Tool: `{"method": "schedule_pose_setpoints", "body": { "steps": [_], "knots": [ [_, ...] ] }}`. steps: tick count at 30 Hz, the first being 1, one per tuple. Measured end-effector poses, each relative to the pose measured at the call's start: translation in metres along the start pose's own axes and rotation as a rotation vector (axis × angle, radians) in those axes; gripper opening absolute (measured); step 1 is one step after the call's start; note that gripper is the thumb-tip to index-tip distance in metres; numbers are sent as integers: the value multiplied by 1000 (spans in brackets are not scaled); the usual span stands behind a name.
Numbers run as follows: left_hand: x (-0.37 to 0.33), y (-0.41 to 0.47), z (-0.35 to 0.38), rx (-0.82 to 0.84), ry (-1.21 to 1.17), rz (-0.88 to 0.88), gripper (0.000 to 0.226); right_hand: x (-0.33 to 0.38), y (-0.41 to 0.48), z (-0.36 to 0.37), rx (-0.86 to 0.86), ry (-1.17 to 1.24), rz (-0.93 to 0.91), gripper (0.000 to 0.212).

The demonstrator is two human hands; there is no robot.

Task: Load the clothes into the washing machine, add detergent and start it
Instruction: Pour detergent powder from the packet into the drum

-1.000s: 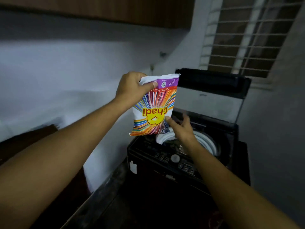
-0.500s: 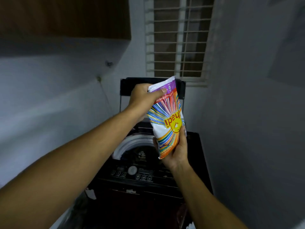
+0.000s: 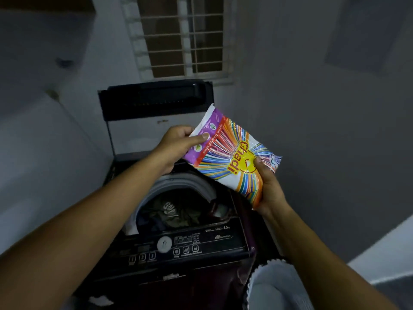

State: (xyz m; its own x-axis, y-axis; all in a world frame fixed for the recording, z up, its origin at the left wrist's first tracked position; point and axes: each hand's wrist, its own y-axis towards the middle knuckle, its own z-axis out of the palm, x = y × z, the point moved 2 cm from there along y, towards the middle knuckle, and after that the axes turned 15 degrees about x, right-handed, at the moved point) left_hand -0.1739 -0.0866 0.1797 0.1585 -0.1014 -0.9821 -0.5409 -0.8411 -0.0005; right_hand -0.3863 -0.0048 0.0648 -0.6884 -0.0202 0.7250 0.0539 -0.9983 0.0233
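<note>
Left hand [image 3: 178,143]: centre of frame, fingers and thumb clamped on the purple end of the detergent packet [image 3: 232,153].
Right hand [image 3: 269,189]: right of centre, curled round the packet's opposite end, thumb on the printed front.
Packet: tilted, held in the air above the washing machine [image 3: 212,242].
Machine: lower centre, lid [image 3: 156,97] raised, clothes [image 3: 172,213] in the drum.
Window [image 3: 183,36]: barred, upper centre.
Pale frilled cloth [image 3: 274,285]: lower right.
</note>
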Motion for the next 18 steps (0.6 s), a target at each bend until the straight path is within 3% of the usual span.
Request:
{"method": "schedule_pose_setpoints", "body": {
  "steps": [4,10,14,18],
  "knots": [
    [38,29,-6,163,-13,-76,30,3,-2,-19,-182,-117,-85,67],
    [86,61,10,432,-19,-164,28,5,-32,-37,-388,-257,-132,46],
    [108,72,36,525,-29,-188,22,9,-57,-49,-564,-351,-167,41],
    [122,79,56,569,-46,-202,20,16,-73,-56,-634,-428,-173,46]
  ]
}}
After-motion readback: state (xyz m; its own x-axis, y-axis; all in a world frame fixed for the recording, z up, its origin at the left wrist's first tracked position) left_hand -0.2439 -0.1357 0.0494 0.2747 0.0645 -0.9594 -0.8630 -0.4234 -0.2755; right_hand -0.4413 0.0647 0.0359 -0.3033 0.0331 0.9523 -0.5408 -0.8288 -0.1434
